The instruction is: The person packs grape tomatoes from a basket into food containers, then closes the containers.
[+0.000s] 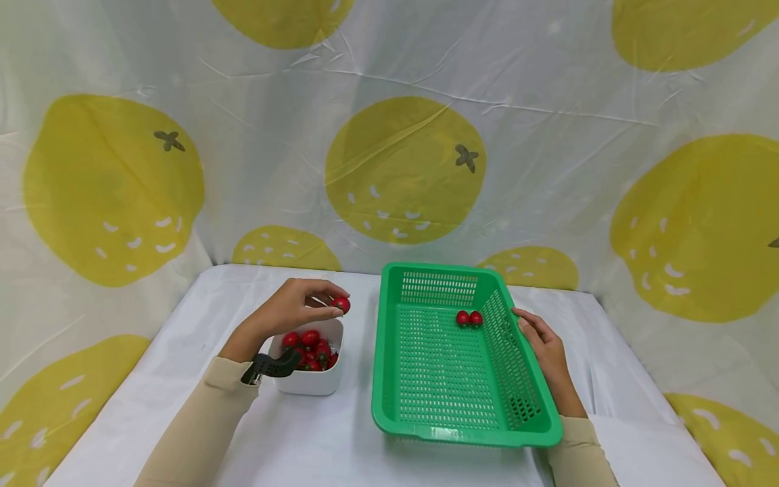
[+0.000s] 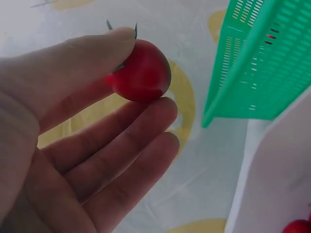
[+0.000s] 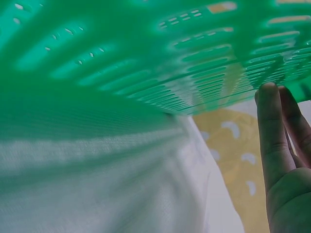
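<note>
My left hand (image 1: 299, 306) pinches a red cherry tomato (image 1: 342, 304) above a white square tub (image 1: 310, 385). In the left wrist view, the thumb and a partly hidden finger grip the tomato (image 2: 146, 75) by its green-leaved stem end, while the other fingers spread below. More cherry tomatoes (image 1: 312, 338) lie in the tub. To the right is a green perforated basket (image 1: 444, 379) with two cherry tomatoes (image 1: 469, 318) side by side near its right wall. My right hand (image 1: 548, 348) holds that basket's right rim; its fingers (image 3: 273, 121) reach up against the outside.
White cloth covers the table (image 1: 353, 433). Behind and at both sides hangs a pale curtain (image 1: 268, 169) printed with large yellow fruit. A black strap mount (image 1: 276, 364) on the left wrist overlaps the tub's edge.
</note>
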The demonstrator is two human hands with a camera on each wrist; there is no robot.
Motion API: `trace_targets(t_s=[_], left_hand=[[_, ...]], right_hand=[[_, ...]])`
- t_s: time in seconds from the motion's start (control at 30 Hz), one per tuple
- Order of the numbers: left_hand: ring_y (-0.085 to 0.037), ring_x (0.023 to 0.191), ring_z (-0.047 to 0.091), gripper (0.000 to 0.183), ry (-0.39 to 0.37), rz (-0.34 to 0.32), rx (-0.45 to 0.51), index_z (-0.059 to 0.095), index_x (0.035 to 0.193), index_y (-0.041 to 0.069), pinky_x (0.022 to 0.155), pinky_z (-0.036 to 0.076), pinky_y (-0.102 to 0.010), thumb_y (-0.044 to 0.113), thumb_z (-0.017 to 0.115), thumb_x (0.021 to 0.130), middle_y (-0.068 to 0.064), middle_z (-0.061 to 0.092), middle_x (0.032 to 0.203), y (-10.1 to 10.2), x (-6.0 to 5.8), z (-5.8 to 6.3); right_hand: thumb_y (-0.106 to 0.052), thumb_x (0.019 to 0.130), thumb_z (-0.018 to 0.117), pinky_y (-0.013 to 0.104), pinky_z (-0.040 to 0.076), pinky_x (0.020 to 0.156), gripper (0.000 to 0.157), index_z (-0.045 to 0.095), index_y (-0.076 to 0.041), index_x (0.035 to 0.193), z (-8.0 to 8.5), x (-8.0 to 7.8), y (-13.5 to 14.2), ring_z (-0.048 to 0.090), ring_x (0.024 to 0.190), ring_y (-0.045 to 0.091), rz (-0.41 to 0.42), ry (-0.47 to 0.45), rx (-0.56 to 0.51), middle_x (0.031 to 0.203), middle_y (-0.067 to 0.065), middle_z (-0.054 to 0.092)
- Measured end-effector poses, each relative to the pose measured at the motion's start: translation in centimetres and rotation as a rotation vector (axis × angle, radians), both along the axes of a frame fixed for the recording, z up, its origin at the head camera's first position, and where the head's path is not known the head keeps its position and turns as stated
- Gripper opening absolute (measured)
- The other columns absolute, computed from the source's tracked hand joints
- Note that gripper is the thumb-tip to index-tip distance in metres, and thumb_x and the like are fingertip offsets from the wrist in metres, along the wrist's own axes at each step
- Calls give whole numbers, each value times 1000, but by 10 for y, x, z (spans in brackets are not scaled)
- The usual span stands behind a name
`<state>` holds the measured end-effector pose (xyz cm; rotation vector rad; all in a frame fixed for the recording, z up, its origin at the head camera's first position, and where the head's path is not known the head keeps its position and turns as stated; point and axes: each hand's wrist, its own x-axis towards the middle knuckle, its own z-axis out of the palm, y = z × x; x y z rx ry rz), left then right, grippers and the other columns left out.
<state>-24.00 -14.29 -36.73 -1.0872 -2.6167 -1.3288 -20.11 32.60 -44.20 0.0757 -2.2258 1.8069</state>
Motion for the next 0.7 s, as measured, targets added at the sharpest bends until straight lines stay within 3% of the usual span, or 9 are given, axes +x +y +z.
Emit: trace_targets(t_s=[0.23,0.43,0.7], left_hand=[[-13,88,69,28,-56,52,-43,70,115,14,81,54,-34,24,71,89,0,71,103,-10,-1,-18],[-12,87,68,28,-53,109,-77,71,112,15,81,53,-36,28,73,86,2,70,104,-16,0,-31],[-11,81,69,24,-21,91,-81,71,110,11,78,54,-34,21,71,89,-1,70,99,-20,-4,-41]], right_hand=[[-24,101,52,21,52,68,40,54,-3,135,-3,-1,1,64,86,6,-3,-4,-15,106,-10,66],[-25,100,52,21,52,69,41,54,-4,135,-4,-2,2,64,88,5,-4,0,-7,107,-13,66],[-26,100,53,19,52,70,42,54,-4,136,-2,-1,2,64,90,4,0,-6,-13,109,-14,66]])
